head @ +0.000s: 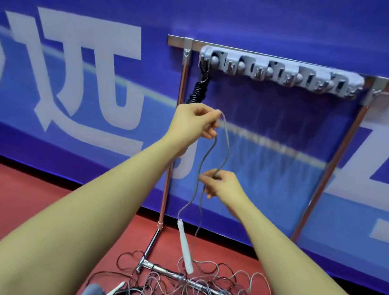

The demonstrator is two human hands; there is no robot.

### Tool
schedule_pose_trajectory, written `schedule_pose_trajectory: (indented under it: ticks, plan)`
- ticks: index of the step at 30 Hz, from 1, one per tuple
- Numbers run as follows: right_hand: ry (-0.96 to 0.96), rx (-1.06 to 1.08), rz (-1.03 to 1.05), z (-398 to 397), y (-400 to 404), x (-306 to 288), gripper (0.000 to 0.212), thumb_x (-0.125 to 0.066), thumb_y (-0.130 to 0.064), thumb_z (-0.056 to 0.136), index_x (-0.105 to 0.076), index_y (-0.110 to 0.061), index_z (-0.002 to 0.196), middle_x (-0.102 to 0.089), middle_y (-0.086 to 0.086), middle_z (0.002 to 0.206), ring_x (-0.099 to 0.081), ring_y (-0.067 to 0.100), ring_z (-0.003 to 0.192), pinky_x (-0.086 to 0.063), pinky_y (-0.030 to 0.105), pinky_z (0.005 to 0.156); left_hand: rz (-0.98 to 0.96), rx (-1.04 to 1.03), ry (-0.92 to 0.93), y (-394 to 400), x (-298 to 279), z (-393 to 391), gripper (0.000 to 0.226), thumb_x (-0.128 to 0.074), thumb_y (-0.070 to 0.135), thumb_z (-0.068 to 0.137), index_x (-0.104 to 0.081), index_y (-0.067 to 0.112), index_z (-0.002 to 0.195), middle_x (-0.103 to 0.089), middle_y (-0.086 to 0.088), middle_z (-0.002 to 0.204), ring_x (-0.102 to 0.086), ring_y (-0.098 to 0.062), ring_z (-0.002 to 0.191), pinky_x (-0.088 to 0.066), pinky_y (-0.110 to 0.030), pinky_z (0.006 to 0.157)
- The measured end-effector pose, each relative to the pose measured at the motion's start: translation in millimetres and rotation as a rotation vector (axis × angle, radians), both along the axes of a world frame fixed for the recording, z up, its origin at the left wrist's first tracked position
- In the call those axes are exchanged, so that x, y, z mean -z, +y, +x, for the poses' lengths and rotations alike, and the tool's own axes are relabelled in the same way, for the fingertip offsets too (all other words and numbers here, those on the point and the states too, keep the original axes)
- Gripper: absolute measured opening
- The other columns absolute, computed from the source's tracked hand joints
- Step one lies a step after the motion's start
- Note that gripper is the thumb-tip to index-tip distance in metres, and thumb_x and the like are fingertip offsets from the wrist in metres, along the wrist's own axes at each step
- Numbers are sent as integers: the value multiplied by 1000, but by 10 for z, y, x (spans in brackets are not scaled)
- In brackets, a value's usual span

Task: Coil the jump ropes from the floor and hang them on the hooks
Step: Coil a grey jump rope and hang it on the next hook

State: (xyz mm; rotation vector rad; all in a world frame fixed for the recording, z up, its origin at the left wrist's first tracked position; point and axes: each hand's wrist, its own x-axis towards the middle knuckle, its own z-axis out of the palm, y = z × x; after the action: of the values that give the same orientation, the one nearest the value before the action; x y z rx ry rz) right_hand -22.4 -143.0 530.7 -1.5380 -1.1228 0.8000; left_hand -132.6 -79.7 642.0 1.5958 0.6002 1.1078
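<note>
On inspection I found the task at an early stage. One black coiled rope (199, 89) hung from the leftmost hook of the grey hook rail (280, 75), which was mounted across the top of a chrome stand (176, 123) set against the blue banner wall (84, 0); the remaining hooks along that rail appeared to carry nothing, though motion blur softened the detail there. My left hand (196, 122) was raised, its fingers curled and pinching the top of a bend in a grey jump rope (213, 150). My right hand (220, 184) sat lower and just to the right, pinching the same rope where one strand passed down through it. One white handle (184, 246) of this rope dangled free below both hands, clear of the floor; the other strand ran down into the heap. I judged that only the first loop of the coil had been started. A tangled pile of ropes (192, 291), grey and black with further white handles showing, lay on the red floor (13, 194) across the stand's base bar. I could not count the ropes in it. By my assessment, one rope was stowed, one was in hand, and the bulk of the work remained, with untangling the likely hindrance.
</note>
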Motion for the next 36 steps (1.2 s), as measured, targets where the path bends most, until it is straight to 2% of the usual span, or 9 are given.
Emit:
schedule_pose_trajectory:
  ticks: [5,10,12,14,16,20,25,31,36]
  plan:
    - [-7,-164,-26,-16,-86,-280,12,-59,-2,91,-66,-10,85,-61,-4,58,-49,9,48,-45,21,50,-45,-12,-72,-29,-173,-14,16,-59,11,93,-61,7,77,-60,-7,66,-56,-8,45,-52,-19,51]
    - [45,-38,97,17,-94,-506,18,-59,-3,91,-62,-5,72,-60,6,65,-50,8,46,-44,19,46,-91,-53,-49,-53,-214,-2,18,-47,21,99,-60,10,91,-61,-6,86,-60,-12,59,-51,-21,56]
    - [144,34,180,72,-63,-649,20,-57,-1,91,-60,-4,71,-58,8,64,-50,7,44,-44,18,44,-92,-74,134,-71,-106,-45,13,-47,17,98,-58,12,101,-57,-5,96,-55,-12,67,-45,-23,61]
    - [194,66,242,124,-29,-788,22,-55,0,92,-61,-4,71,-58,7,62,-51,6,43,-44,17,43,0,-10,426,-107,97,-103,27,-53,12,92,-55,10,119,-56,-4,103,-53,-12,76,-43,-23,68]
    - [235,83,279,143,-9,-911,22,-55,0,92,-61,-4,72,-57,9,64,-51,6,43,-44,17,43,98,96,615,-154,309,-141,30,-58,10,90,-58,6,119,-60,-7,105,-55,-12,85,-43,-19,74]
    - [351,130,349,156,4,-1071,19,-54,-1,93,-60,-1,75,-57,10,68,-52,5,43,-44,16,44,200,36,498,-180,453,-122,12,-56,8,92,-67,5,95,-68,-6,84,-61,-4,72,-45,-11,62]
    - [439,261,314,315,4,-1056,27,-52,-11,98,-59,1,74,-57,13,68,-58,8,43,-53,18,50,101,-63,212,-172,330,-95,19,-44,5,98,-53,14,112,-49,-6,71,-49,-14,56,-46,-19,49]
    - [699,247,327,309,-19,-1080,31,-48,-8,99,-57,4,71,-60,10,63,-60,7,42,-51,18,46,280,-95,407,-172,395,-78,36,-31,4,97,-25,36,112,-34,-9,66,-32,-21,53,-31,-32,49]
    - [852,233,377,298,21,-1267,25,-49,-7,98,-57,5,78,-58,12,77,-59,7,41,-52,16,47,303,66,493,-198,482,-79,24,-47,9,92,-49,24,111,-30,-1,62,-30,-15,53,-30,-28,55]
